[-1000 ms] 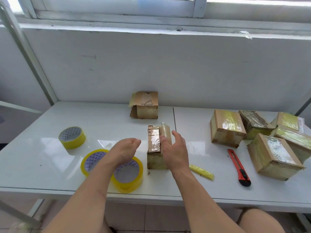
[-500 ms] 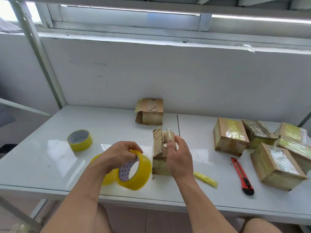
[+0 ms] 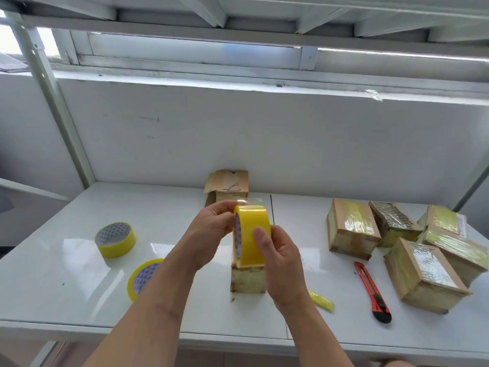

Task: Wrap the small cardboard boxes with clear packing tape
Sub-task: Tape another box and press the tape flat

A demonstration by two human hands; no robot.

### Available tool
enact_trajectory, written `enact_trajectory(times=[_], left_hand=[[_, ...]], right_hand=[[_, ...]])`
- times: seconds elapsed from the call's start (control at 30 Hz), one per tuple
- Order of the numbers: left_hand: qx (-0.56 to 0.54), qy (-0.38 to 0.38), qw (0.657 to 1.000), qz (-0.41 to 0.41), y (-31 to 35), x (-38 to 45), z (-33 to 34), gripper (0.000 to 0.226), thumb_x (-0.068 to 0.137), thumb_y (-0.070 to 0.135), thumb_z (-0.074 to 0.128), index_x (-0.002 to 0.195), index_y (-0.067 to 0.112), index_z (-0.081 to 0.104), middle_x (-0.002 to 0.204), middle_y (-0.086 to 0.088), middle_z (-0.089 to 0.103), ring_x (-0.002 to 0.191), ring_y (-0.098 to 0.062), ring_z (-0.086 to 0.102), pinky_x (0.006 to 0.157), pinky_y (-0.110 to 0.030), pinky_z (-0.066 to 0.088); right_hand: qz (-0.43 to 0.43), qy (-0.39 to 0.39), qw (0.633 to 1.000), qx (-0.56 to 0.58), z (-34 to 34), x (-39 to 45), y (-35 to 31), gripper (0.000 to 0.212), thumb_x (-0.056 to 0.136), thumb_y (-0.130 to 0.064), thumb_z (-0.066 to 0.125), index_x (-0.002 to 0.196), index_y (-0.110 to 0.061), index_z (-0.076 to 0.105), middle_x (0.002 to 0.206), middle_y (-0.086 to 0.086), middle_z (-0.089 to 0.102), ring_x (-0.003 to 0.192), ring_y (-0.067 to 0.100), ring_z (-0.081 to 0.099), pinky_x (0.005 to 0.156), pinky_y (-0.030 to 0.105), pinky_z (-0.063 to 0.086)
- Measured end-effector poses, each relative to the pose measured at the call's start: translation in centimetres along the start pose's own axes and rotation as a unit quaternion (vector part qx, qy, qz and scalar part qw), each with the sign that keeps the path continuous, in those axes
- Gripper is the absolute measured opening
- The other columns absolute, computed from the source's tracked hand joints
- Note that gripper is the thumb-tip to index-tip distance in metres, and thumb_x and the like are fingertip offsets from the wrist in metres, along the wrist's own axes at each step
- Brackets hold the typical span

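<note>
A yellowish roll of clear packing tape (image 3: pixel 250 238) is held upright in the air over the middle of the white table (image 3: pixel 79 287). My left hand (image 3: pixel 211 231) grips its left side, fingers at the top where a short free end of tape sticks up. My right hand (image 3: pixel 277 260) holds the roll from the right, thumb pressed on its outer face. Right below and behind the roll stands a small cardboard box (image 3: pixel 247 279), partly taped; only its lower front shows.
Two more tape rolls, one (image 3: pixel 115 243) at the left and another (image 3: pixel 143 278) partly behind my left forearm. An open-flapped box (image 3: pixel 229 185) sits by the back wall. Several wrapped boxes (image 3: pixel 352 229) crowd the right side. A red utility knife (image 3: pixel 373 292) and a tape scrap (image 3: pixel 321 300) lie near the front.
My left hand picked the tape roll up off the table and raised it over the box. My right hand left the box and took hold of the roll.
</note>
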State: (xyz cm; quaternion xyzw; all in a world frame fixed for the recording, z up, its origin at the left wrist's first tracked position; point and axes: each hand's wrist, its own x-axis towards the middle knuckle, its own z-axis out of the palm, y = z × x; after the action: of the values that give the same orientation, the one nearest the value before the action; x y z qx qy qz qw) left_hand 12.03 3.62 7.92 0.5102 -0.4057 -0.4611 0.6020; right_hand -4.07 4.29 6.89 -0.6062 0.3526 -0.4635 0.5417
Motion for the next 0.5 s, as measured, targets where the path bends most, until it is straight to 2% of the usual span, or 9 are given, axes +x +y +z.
enact_trajectory(times=[0.07, 0.13, 0.2, 0.27, 0.37, 0.43, 0.5], left_hand=[[-0.053, -0.027, 0.998, -0.019, 0.6, 0.4, 0.3, 0.032, 0.095, 0.001, 0.043, 0.115, -0.001, 0.069, 0.111, -0.018, 0.073, 0.103, -0.028, 0.068, 0.097, -0.036, 0.053], [-0.071, -0.059, 0.995, -0.039, 1.2, 0.8, 0.8, 0.035, 0.094, 0.021, 0.052, 0.115, -0.003, 0.068, 0.115, -0.018, 0.072, 0.107, -0.029, 0.068, 0.102, -0.037, 0.051], [0.013, -0.058, 0.997, -0.042, 1.5, 1.3, 1.5, 0.04, 0.093, 0.038, 0.067, 0.111, 0.003, 0.071, 0.112, -0.017, 0.073, 0.109, -0.032, 0.068, 0.104, -0.04, 0.051], [0.069, -0.035, 0.996, -0.041, 1.9, 1.8, 2.2, 0.038, 0.087, 0.038, 0.072, 0.106, 0.005, 0.074, 0.108, -0.019, 0.073, 0.106, -0.034, 0.068, 0.105, -0.045, 0.05], [0.105, -0.004, 0.994, -0.032, 2.4, 2.9, 2.9, 0.018, 0.091, 0.027, 0.072, 0.093, 0.01, 0.076, 0.091, -0.009, 0.073, 0.09, -0.024, 0.065, 0.098, -0.045, 0.054], [0.166, 0.029, 0.986, -0.014, 2.0, 3.7, 3.1, 0.016, 0.093, 0.029, 0.071, 0.085, 0.016, 0.075, 0.084, 0.0, 0.069, 0.083, -0.015, 0.06, 0.081, -0.034, 0.053], [0.183, 0.069, 0.981, -0.012, 1.0, 4.1, 3.1, 0.017, 0.095, 0.028, 0.07, 0.085, 0.015, 0.074, 0.083, 0.001, 0.068, 0.079, -0.013, 0.058, 0.075, -0.029, 0.048]], right_hand=[[0.009, 0.006, 0.999, 0.03, -0.6, 0.2, -0.5, 0.025, 0.099, -0.038, 0.054, 0.097, -0.014, 0.063, 0.082, 0.007, 0.073, 0.075, 0.019, 0.07, 0.064, 0.029, 0.059], [0.019, 0.014, 0.999, 0.049, -1.1, 0.2, -0.9, 0.022, 0.103, -0.029, 0.051, 0.101, -0.009, 0.06, 0.08, 0.012, 0.074, 0.071, 0.024, 0.072, 0.062, 0.031, 0.058], [0.025, 0.018, 0.999, 0.042, -1.4, 0.5, -1.0, 0.024, 0.103, -0.031, 0.05, 0.102, -0.009, 0.059, 0.08, 0.017, 0.073, 0.067, 0.025, 0.071, 0.061, 0.031, 0.057], [0.038, 0.024, 0.999, 0.028, -1.5, 0.8, -0.9, 0.026, 0.103, -0.035, 0.05, 0.104, -0.011, 0.059, 0.086, 0.02, 0.072, 0.066, 0.025, 0.072, 0.061, 0.033, 0.058], [0.056, 0.033, 0.998, -0.012, -1.3, 1.1, -0.7, 0.031, 0.099, -0.045, 0.051, 0.102, -0.014, 0.058, 0.09, 0.019, 0.072, 0.07, 0.028, 0.073, 0.063, 0.036, 0.061], [0.075, 0.032, 0.996, -0.029, -1.4, 1.7, -1.0, 0.033, 0.1, -0.046, 0.052, 0.1, -0.013, 0.058, 0.088, 0.018, 0.073, 0.069, 0.029, 0.073, 0.064, 0.041, 0.061], [0.107, 0.02, 0.993, -0.042, -1.6, 2.7, -1.4, 0.03, 0.102, -0.04, 0.055, 0.099, -0.01, 0.058, 0.081, 0.017, 0.074, 0.063, 0.027, 0.072, 0.064, 0.045, 0.06]])
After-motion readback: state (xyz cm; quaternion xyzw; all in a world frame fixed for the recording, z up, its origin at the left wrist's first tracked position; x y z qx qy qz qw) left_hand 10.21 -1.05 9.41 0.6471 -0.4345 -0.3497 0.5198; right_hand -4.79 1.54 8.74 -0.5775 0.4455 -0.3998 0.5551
